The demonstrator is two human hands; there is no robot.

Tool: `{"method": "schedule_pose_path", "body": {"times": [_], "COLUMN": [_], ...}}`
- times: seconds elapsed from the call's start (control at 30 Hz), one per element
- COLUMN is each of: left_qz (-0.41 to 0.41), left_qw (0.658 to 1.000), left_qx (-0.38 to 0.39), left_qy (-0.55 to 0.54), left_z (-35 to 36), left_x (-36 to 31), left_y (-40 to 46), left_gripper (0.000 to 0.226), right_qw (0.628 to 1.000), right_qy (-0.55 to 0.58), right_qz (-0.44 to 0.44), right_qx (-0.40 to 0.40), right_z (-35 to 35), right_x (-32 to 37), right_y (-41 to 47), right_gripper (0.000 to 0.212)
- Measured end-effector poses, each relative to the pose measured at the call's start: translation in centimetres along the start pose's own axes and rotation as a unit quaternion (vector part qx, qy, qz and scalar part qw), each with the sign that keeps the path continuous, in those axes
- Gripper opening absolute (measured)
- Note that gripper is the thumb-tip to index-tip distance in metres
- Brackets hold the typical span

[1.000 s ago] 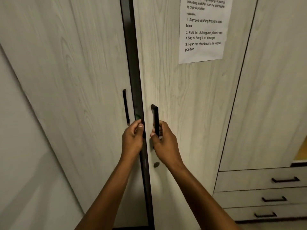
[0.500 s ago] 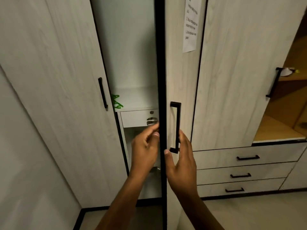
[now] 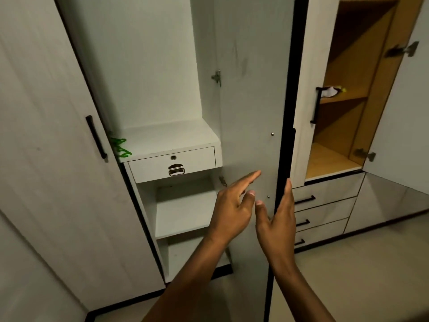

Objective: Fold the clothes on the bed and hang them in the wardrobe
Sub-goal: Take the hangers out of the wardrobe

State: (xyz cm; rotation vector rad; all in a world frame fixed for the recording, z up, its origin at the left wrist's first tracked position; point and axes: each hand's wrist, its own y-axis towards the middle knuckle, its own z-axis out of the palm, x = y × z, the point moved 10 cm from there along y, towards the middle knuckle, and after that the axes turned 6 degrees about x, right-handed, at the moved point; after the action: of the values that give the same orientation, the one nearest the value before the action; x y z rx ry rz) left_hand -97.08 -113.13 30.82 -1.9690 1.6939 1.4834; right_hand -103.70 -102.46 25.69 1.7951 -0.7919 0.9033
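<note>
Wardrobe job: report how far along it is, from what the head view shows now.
Done: the wardrobe door stands swung open, showing shelves and a small drawer. In hand: the right hand rests straight-fingered along the door's edge, the left hand open beside its inner face. Left: no clothes are in view; green hangers lie unused on the shelf, so the hanging is not yet done.

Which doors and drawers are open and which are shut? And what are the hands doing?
Middle door: open, swung out.
Left door: shut.
Far right door: open.
Small drawer: shut.
Three right drawers: shut.
Green hangers: lying on the shelf.
Left hand: open, fingers straight, by the middle door's inner face.
Right hand: open, fingers on the door's edge.
</note>
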Motion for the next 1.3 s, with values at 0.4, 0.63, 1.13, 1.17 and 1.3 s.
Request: {"method": "schedule_pose_path", "body": {"times": [0.4,0.63,1.13,1.17,1.3], "left_qz": [-0.022,-0.062,-0.132,-0.134,-0.151], "left_qw": [0.999,0.993,0.964,0.962,0.951], "left_qx": [-0.024,-0.096,-0.227,-0.237,-0.267], "left_qy": [0.019,0.035,0.039,0.034,0.018], "left_z": [-2.3,-9.0,-26.0,-27.6,-33.5], "left_x": [2.7,7.0,19.9,20.9,25.0], "left_y": [-0.8,-2.3,-2.6,-2.3,-0.9], "left_gripper": [0.046,0.046,0.041,0.042,0.05], "right_qw": [0.996,0.987,0.955,0.95,0.941], "right_qy": [-0.026,-0.009,0.014,0.019,0.037], "right_qz": [-0.012,-0.032,-0.104,-0.106,-0.104], "right_qx": [0.087,0.16,0.279,0.292,0.321], "right_z": [4.8,11.5,31.3,33.1,39.0], "right_x": [0.9,3.6,11.4,12.0,14.1], "right_y": [-1.2,-1.0,2.5,2.9,4.6], "right_gripper": [0.07,0.066,0.059,0.057,0.054]}}
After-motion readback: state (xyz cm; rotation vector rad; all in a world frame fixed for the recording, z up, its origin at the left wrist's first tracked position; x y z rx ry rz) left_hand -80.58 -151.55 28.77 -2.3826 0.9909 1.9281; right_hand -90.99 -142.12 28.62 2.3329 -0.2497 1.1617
